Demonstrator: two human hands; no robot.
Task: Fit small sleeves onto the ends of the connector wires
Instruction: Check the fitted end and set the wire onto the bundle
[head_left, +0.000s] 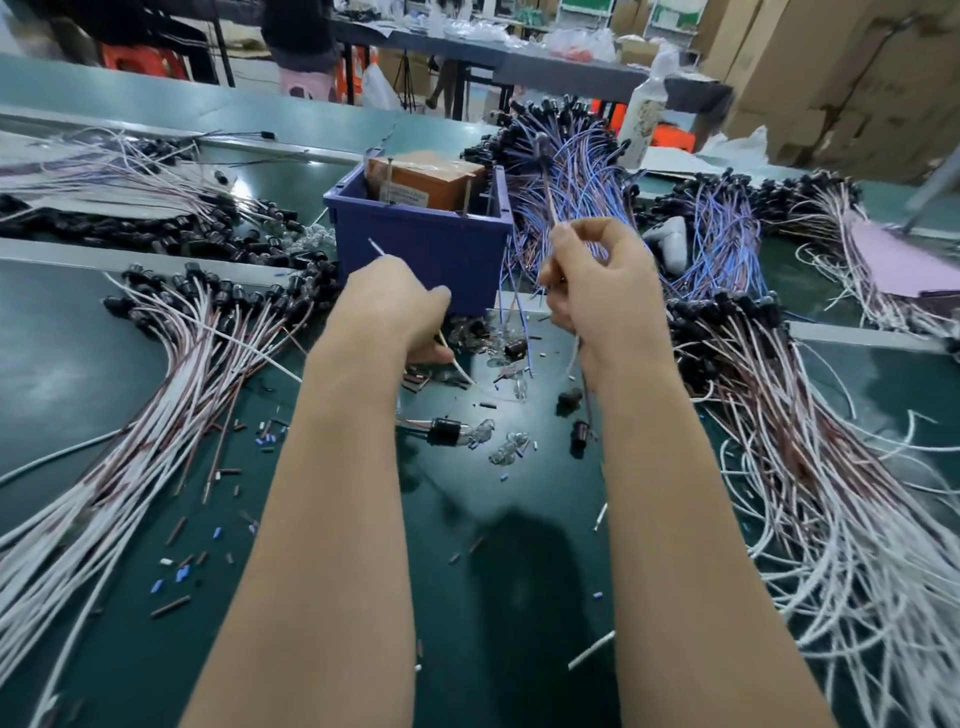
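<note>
My left hand (395, 306) is curled round a thin white wire (457, 366); one end sticks up past my knuckles and the other slants down below my palm. My right hand (597, 280) grips a brown connector wire (548, 187) that rises to a blurred black connector at its top, with more wire hanging below my wrist. Both hands hover over the green table (493, 545) in front of a blue bin (423, 234). Small brown, blue and white sleeves (179, 574) lie scattered on the table. Whether a sleeve sits between my fingers is hidden.
Bundles of white and brown wires with black connectors (197, 332) fan out at left, and more (789, 426) at right. Blue wires (576, 171) are heaped behind the bin, which holds a brown box (426, 179). Small glass bulbs (506, 449) and loose connectors lie mid-table. A spray bottle (647, 109) stands behind.
</note>
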